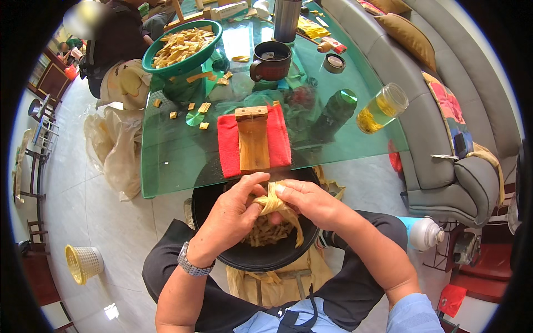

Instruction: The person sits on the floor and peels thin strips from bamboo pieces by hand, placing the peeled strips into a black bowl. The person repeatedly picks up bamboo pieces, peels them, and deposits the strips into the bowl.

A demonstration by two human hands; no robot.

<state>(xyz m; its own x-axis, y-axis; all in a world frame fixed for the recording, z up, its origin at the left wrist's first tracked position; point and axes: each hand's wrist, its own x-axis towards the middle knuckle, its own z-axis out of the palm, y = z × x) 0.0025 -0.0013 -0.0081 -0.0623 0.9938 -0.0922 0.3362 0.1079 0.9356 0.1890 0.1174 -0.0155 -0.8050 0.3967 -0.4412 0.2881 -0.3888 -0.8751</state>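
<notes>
Between my two hands is a pale yellow, folded strip of tofu skin or similar dried sheet [270, 204], wrapped across itself with one end hanging down. My left hand [238, 208] pinches its left side, and a metal watch sits on that wrist. On the other side my right hand [310, 202] grips it, thumb on top. Below both hands, a black basin [266, 262] holds many short cut yellow pieces [266, 233]. Just beyond them a wooden block with a raised end [253, 145] lies on a red cloth [279, 137] at the glass table's edge.
The green glass table [179, 166] carries a green basin [183, 62] of cut pieces, a dark mug [272, 62], a steel tumbler [287, 21] and a glass jar [383, 108]. A grey sofa [399, 75] stands right. Another person [116, 45] sits far left. A wastebasket [83, 264] is on the floor.
</notes>
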